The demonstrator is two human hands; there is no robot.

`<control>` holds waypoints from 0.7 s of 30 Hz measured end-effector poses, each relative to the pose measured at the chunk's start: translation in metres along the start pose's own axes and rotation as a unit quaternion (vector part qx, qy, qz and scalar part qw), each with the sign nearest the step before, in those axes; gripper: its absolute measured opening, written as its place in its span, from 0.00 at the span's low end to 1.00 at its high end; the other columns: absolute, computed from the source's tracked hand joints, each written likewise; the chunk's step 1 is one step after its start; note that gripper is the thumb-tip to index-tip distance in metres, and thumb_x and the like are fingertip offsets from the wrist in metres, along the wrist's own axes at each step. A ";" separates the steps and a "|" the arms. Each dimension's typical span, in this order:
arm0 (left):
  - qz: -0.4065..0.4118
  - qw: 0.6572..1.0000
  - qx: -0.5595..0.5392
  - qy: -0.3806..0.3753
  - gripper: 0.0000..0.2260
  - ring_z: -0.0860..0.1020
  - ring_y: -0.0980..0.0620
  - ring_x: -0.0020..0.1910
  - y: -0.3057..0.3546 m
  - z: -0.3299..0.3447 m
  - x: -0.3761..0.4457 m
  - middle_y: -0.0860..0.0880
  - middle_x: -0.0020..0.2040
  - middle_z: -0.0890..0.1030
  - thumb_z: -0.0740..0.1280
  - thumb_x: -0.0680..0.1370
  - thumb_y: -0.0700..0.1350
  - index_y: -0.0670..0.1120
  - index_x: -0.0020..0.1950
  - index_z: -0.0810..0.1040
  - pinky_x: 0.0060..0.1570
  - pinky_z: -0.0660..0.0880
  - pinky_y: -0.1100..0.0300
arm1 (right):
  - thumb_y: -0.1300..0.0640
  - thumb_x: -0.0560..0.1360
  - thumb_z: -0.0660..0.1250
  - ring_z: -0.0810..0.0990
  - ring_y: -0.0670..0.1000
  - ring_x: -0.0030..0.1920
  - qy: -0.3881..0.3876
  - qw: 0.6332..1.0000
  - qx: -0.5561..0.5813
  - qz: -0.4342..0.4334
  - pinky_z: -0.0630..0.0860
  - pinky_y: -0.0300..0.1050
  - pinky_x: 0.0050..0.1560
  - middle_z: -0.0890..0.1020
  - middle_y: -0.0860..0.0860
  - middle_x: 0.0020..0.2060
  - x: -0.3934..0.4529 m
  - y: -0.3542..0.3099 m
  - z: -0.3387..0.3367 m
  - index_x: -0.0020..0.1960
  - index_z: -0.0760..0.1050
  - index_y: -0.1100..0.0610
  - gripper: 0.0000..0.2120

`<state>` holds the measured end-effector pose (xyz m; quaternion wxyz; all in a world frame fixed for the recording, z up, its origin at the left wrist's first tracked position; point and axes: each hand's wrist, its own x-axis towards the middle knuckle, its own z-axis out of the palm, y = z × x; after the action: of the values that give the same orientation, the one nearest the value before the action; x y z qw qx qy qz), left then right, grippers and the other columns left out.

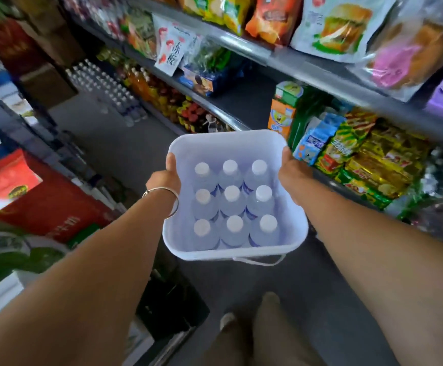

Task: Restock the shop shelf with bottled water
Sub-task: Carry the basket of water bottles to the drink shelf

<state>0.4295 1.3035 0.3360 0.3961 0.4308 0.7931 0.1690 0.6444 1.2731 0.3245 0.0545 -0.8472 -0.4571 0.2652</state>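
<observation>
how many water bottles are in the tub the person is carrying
9 bottles stand in the white tub, in three rows of three: far row, middle row, near row. Only caps and shoulders show, so none looks hidden. Many more bottles stand on the floor further down the aisle.

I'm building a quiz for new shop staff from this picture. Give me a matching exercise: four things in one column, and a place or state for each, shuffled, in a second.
Things
1. white tub
2. water bottles
3. bracelet
4. burger snack bag

Places or states
A. on the left wrist
B. on the top shelf, upper right
C. held at two sides by the left hand and right hand
D. standing upright in three rows of three

Pairs: 1-C, 2-D, 3-A, 4-B
</observation>
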 end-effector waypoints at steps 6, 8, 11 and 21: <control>-0.029 0.997 0.034 0.056 0.32 0.73 0.39 0.60 0.050 -0.009 0.097 0.38 0.61 0.75 0.44 0.80 0.61 0.36 0.65 0.70 0.60 0.66 0.51 | 0.61 0.82 0.47 0.62 0.61 0.71 -0.019 0.996 -0.048 -0.077 0.61 0.52 0.67 0.60 0.63 0.72 0.112 -0.084 -0.019 0.76 0.47 0.59 0.24; -0.054 0.996 0.010 0.066 0.32 0.73 0.39 0.54 0.063 -0.017 0.124 0.37 0.55 0.75 0.44 0.80 0.60 0.35 0.64 0.71 0.59 0.66 0.52 | 0.62 0.81 0.50 0.63 0.62 0.70 -0.026 0.991 -0.080 -0.099 0.61 0.52 0.66 0.60 0.63 0.72 0.141 -0.112 -0.020 0.76 0.47 0.57 0.25; -0.085 0.992 -0.022 0.087 0.32 0.69 0.44 0.45 0.081 -0.034 0.170 0.41 0.42 0.72 0.44 0.80 0.61 0.36 0.60 0.73 0.49 0.63 0.54 | 0.56 0.82 0.47 0.64 0.62 0.69 -0.049 0.993 -0.045 -0.098 0.62 0.52 0.66 0.63 0.64 0.71 0.187 -0.168 -0.020 0.76 0.50 0.55 0.23; -0.134 0.981 -0.043 0.133 0.33 0.72 0.38 0.61 0.138 -0.122 0.360 0.37 0.62 0.74 0.46 0.80 0.62 0.34 0.63 0.71 0.61 0.65 0.51 | 0.46 0.82 0.44 0.63 0.61 0.71 -0.098 0.988 0.102 -0.059 0.60 0.52 0.70 0.63 0.64 0.71 0.320 -0.367 0.007 0.74 0.57 0.64 0.27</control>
<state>0.2975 1.6856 0.3228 0.3242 0.2772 0.8812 0.2038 0.5087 1.7402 0.3138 0.1113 -0.7784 -0.4803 0.3885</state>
